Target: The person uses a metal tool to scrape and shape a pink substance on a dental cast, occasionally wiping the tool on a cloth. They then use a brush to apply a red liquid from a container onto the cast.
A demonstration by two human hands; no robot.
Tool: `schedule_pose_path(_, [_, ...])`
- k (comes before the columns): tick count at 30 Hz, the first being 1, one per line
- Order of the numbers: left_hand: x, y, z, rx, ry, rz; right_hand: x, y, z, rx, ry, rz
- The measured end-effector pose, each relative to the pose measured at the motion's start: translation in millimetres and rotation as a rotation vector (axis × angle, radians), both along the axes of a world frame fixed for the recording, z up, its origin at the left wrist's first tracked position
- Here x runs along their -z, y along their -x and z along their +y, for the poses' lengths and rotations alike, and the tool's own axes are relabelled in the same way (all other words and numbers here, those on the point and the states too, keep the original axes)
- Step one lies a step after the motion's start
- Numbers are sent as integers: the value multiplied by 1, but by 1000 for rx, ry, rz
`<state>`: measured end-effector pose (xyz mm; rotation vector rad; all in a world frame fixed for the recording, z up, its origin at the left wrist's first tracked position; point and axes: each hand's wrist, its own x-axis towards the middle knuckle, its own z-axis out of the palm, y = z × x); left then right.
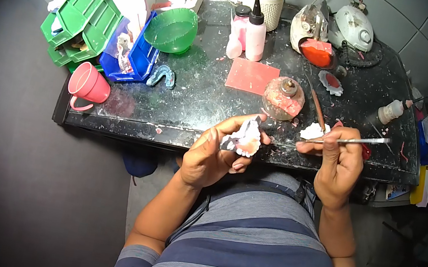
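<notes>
In front of my body, near the table's front edge, my left hand (pixel 203 157) is closed around a white dental cast (pixel 247 138) with pinkish patches. My right hand (pixel 340 170) pinches a slim metal wax carver (pixel 364 140), its shaft pointing to the right; the working end is partly hidden at the fingers. Just beyond those fingers lies another white plaster piece (pixel 313 131), with a brown-handled tool (pixel 318 109) leaning over it. A round glass spirit lamp (pixel 282 104), smeared with pink, stands between and behind both hands. Behind it to the left is a pink wax sheet (pixel 250 76).
To the left stand a pink cup (pixel 88 83), a blue bin (pixel 130 56), green bins (pixel 83 13), a green bowl (pixel 174 29) and a blue dental tray (pixel 163 76). Bottles (pixel 254 37) are at the back. A small dropper bottle (pixel 391 112) stands right.
</notes>
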<state>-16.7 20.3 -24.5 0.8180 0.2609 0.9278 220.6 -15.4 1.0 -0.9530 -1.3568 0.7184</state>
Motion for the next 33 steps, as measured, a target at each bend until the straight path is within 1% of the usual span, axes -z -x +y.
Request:
schedule_pose_path(1, [0,0,0,7,-70,44,-3,4,-3,-12,-6,-21])
schedule_pose_path(2, [-6,-1,-3,-25,-63,103,-3,4,-5,-65,8,4])
schedule_pose_path(3, [-4,-1,-3,-28,-60,100,-5,6,-7,-68,11,1])
schedule_pose_path(5, [0,0,-3,-40,-131,142,-12,15,-12,-157,-47,-49])
schedule_pose_path(7, [1,0,-4,-59,-161,179,-13,26,-17,-166,11,3])
schedule_pose_path(9, [2,-1,-6,-75,-193,217,-18,20,-8,-147,-205,-439])
schedule_pose_path(10, [2,-2,-7,-105,-208,234,-21,26,-5,-91,-276,-481])
schedule_pose_path(14, [1,-3,-6,-149,-275,271,-12,32,-1,-101,-312,-526])
schedule_pose_path(18, [4,-4,-6,-161,-273,258,-9,35,-3,-80,-302,-539])
schedule_pose_path(21, [3,-3,-6,-140,-248,242,-7,34,-2,-120,-338,-526])
schedule_pose_path(23, [4,-4,-7,-162,-249,253,-8,34,-2,-93,-295,-467])
schedule_pose_path(26, [3,-5,-8,-166,-246,260,-6,36,-3,-71,-296,-494])
schedule_pose_path(30, [5,-4,-7,-146,-254,238,-9,37,-4,-116,-288,-467])
schedule_pose_path(32, [4,-5,-8,-162,-241,260,-12,36,-4,-81,-209,-420])
schedule_pose_path(33, [4,-5,-8,-162,-242,260,-11,36,-4,-81,-210,-419])
